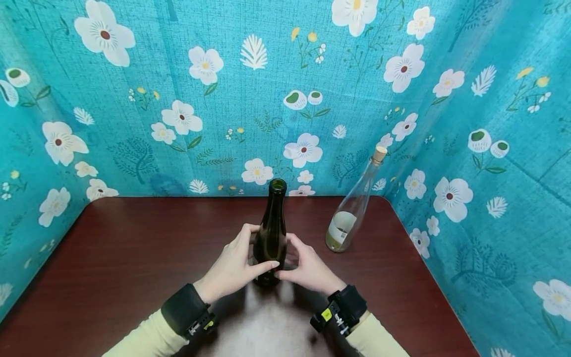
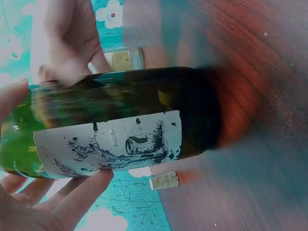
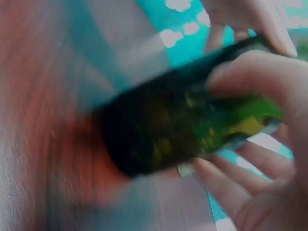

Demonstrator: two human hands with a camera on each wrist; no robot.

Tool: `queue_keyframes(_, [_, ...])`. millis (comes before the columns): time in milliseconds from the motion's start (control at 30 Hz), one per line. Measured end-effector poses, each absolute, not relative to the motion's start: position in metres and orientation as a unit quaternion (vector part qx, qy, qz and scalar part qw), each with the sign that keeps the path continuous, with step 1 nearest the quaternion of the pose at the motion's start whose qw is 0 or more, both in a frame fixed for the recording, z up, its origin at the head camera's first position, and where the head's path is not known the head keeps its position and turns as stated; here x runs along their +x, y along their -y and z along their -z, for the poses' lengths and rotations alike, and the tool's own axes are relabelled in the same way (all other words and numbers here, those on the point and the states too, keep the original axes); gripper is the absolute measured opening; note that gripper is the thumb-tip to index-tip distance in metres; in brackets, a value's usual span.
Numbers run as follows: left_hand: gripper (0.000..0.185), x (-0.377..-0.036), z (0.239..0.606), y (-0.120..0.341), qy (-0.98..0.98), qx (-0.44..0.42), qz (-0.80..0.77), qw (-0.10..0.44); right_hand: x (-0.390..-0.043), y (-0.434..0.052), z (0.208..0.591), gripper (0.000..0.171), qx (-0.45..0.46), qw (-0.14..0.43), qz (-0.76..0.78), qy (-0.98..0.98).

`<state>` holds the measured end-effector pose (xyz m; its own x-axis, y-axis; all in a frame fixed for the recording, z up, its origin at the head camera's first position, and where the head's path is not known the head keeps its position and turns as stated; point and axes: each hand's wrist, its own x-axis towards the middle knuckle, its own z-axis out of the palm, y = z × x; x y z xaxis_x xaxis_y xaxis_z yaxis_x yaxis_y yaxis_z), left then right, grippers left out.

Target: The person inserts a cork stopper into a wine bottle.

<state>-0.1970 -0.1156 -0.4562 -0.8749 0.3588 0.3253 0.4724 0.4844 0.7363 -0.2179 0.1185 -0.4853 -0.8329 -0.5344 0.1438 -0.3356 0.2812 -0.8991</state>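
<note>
A dark green glass bottle (image 1: 273, 223) with an uncorked mouth is held upright over the middle of the table. My left hand (image 1: 232, 267) grips its left side, thumb across the front. From the other side my right hand (image 1: 312, 270) holds the lower body between thumb and fingers. The left wrist view shows a pale label (image 2: 110, 144) with a dark drawing on the bottle. Beyond the bottle in that view, a loose cork (image 2: 164, 180) is on the table; in the head view it is hidden. Blur in the right wrist view softens the bottle's outline.
A clear glass bottle (image 1: 352, 213) with a cork in its neck and a pale label stands at the right back of the dark red-brown table (image 1: 134, 248). A blue flowered cloth (image 1: 267, 114) hangs around the back and sides.
</note>
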Motion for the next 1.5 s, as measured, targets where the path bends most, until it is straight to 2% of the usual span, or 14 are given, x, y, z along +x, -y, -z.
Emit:
queue_keyframes(100, [0.07, -0.197, 0.456, 0.116, 0.863, -0.236, 0.442, 0.058, -0.227, -0.128, 0.489, 0.05, -0.256, 0.094, 0.493, -0.826])
queue_keyframes(267, [0.069, -0.197, 0.456, 0.117, 0.867, -0.234, 0.437, 0.061, -0.256, -0.132, 0.496, 0.029, -0.202, 0.024, 0.453, -0.868])
queue_keyframes(367, [0.069, -0.198, 0.456, 0.117, 0.865, -0.236, 0.438, 0.063, -0.278, -0.128, 0.497, 0.027, -0.179, 0.003, 0.454, -0.873])
queue_keyframes(467, [0.069, -0.198, 0.455, 0.116, 0.864, -0.235, 0.441, 0.062, -0.301, -0.12, 0.499, 0.028, -0.174, 0.004, 0.455, -0.873])
queue_keyframes(600, [0.07, -0.197, 0.455, 0.116, 0.864, -0.231, 0.444, 0.053, -0.326, -0.109, 0.504, 0.029, -0.204, 0.028, 0.428, -0.88])
queue_keyframes(700, [0.072, -0.197, 0.455, 0.116, 0.865, -0.228, 0.444, 0.044, -0.338, -0.102, 0.509, 0.022, -0.239, 0.033, 0.379, -0.893])
queue_keyframes(833, [0.072, -0.197, 0.454, 0.116, 0.867, -0.225, 0.443, 0.039, -0.344, -0.096, 0.512, 0.013, -0.282, 0.035, 0.32, -0.904])
queue_keyframes(1000, [0.071, -0.197, 0.453, 0.116, 0.865, -0.218, 0.451, 0.036, -0.344, -0.09, 0.507, 0.02, -0.331, 0.044, 0.255, -0.908])
queue_keyframes(1500, [0.072, -0.198, 0.453, 0.114, 0.86, -0.214, 0.463, 0.031, -0.348, -0.086, 0.517, 0.017, -0.339, 0.021, 0.243, -0.909])
